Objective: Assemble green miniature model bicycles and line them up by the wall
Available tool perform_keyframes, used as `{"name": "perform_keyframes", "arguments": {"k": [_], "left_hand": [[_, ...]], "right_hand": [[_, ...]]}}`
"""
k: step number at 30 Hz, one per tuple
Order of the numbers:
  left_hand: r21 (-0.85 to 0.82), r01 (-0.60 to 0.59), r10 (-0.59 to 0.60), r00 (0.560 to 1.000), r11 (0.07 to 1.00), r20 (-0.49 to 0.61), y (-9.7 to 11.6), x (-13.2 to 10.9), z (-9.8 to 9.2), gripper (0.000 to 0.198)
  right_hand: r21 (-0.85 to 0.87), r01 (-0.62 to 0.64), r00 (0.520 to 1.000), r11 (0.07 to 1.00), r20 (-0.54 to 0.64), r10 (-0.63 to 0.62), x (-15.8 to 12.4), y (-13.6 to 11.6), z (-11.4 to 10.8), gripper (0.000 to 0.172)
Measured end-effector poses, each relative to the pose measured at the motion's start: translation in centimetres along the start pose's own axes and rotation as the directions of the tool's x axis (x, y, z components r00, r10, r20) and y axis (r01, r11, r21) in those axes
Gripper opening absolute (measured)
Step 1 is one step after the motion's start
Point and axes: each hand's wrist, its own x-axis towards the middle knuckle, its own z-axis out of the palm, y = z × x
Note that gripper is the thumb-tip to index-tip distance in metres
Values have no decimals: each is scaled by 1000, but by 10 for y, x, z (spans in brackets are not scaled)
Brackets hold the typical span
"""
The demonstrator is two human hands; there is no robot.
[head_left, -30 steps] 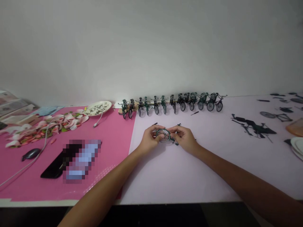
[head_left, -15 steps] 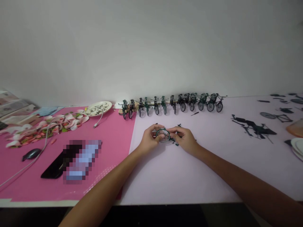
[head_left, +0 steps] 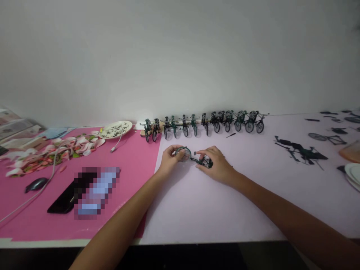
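Observation:
Pinched in my left hand (head_left: 168, 162) is a small spoked wheel (head_left: 184, 153) with a dark green rim. My right hand (head_left: 218, 165) grips the dark body of a miniature bicycle (head_left: 206, 161) between thumb and fingers. A thin dark piece reaches from this body toward the wheel; I cannot tell whether the two are joined. The fingers of my right hand hide part of the body. Both hands are above the pale lilac tabletop (head_left: 197, 210), close together.
Several miniature bicycles (head_left: 237, 123) stand in a row along the wall. Loose dark parts (head_left: 306, 153) lie at the right. On the pink side are phones (head_left: 71, 193), a computer mouse (head_left: 36, 184), a cable, artificial petals (head_left: 60, 150) and a plate of small pieces (head_left: 108, 135).
My left hand has moved left with the wheel, away from my right hand. The fingers of my right hand now curl around the dark bicycle body, which shows more clearly.

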Motion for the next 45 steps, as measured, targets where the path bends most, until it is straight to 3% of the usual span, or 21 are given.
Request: {"name": "perform_keyframes", "arguments": {"k": [3, 6, 11, 19, 27, 36, 40, 45], "left_hand": [[-105, 70, -75, 996, 992, -45, 1, 4, -2, 47], [-197, 179, -194, 979, 964, -59, 5, 5, -3, 45], [-164, 247, -259, 965, 955, -49, 10, 5, -6, 49], [-58, 173, -173, 985, 983, 7, 8, 5, -8, 69], [-30, 145, -147, 985, 989, -86, 19, 3, -6, 59], [-37, 105, -108, 990, 994, -91, 16, 5, -5, 49], [-41, 98, -102, 989, 994, -105, 18, 3, -4, 43], [-25, 101, -102, 991, 995, -82, 19, 1, -3, 41]], "right_hand": [[-109, -16, 998, 994, 62, 23, 0, 5, 3, 41], [-160, -8, 998, 987, 67, 19, -1, 10, 6, 26], [-190, 20, 998, 982, 59, -9, -1, 14, 9, 13], [-176, -19, 1000, 984, -6, 18, 1, 20, 9, 9], [-120, -17, 994, 993, -105, 5, 5, 21, 4, 15], [-117, -105, 961, 988, -266, 70, 15, 36, -19, 17], [-200, -184, 957, 962, -260, 129, 18, 51, -21, 19], [-230, -230, 968, 946, -158, 197, 18, 64, -19, 25]]}}
